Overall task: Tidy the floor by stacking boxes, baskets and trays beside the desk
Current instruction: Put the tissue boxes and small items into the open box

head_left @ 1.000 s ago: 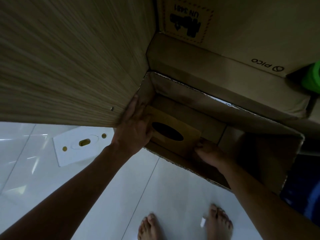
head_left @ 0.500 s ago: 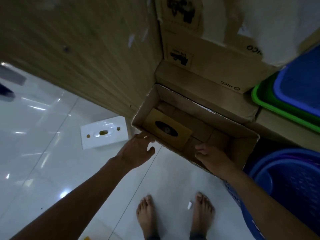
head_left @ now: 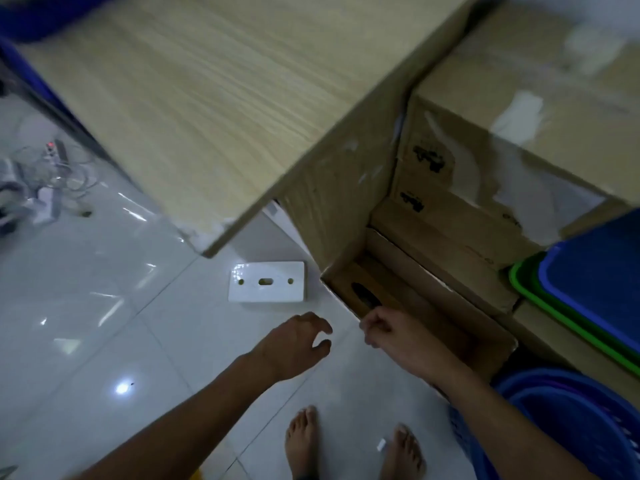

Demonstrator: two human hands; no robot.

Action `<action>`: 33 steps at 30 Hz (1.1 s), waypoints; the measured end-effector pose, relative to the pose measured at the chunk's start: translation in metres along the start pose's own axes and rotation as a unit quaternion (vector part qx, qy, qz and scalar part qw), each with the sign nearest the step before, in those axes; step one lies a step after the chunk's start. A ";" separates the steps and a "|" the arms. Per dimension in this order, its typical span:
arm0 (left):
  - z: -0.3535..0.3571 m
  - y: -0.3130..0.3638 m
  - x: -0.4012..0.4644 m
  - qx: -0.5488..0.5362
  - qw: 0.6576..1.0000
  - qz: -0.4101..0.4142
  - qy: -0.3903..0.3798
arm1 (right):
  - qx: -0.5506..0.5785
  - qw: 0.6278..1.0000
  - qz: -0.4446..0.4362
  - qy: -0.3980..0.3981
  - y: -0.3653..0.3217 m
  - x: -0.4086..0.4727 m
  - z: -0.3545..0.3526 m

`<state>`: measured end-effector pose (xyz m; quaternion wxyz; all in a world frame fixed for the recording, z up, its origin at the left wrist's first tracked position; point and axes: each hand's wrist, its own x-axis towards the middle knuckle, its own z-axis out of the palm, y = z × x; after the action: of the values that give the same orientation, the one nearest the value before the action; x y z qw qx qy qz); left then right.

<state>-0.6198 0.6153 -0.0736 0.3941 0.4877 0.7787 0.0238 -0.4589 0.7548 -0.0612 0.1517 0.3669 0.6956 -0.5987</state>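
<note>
- Bare feet (head_left: 301, 441) stand on the glossy white tiled floor (head_left: 104, 341), nearer than both hands.
- Left hand (head_left: 294, 344) has come off the box and hangs loosely curled over the floor, holding nothing.
- Right hand (head_left: 391, 336), beside it, has drawn back to the near rim; fingers curled, whether pinching the edge I cannot tell.
- Open brown cardboard box (head_left: 485, 344) now sits just beyond the hands, against the pale wood-grain desk (head_left: 225, 109): probably placed.
- White rectangular plastic plate (head_left: 266, 282) lies beyond the left hand, likely next.
</note>
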 end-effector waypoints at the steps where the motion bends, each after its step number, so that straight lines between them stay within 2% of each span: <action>1: -0.006 -0.004 -0.010 -0.012 1.000 -0.008 0.008 | -0.011 1.000 -0.011 -0.006 -0.013 -0.002 0.004; 6: -0.031 -0.028 -0.071 -0.069 0.995 -0.018 0.074 | -0.047 0.996 -0.066 -0.025 -0.079 -0.015 0.034; 11: -0.044 -0.073 -0.135 -0.160 0.973 -0.040 0.160 | -0.072 0.992 -0.102 -0.035 -0.127 -0.013 0.082; 19: -0.037 -0.184 -0.195 -0.263 0.931 -0.129 0.218 | -0.086 0.993 -0.060 -0.054 -0.161 0.036 0.170; 25: -0.019 -0.266 -0.175 -0.285 0.911 -0.180 0.237 | -0.073 0.997 -0.003 -0.012 -0.146 0.097 0.210; 33: 0.032 -0.340 -0.075 -0.324 0.884 -0.246 0.231 | -0.078 0.994 0.054 0.055 -0.085 0.198 0.223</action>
<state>-0.8354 0.3677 -0.1943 0.3327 0.1065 0.8912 0.2892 -0.7040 0.6081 -0.1817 0.1738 0.4233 0.7264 -0.5128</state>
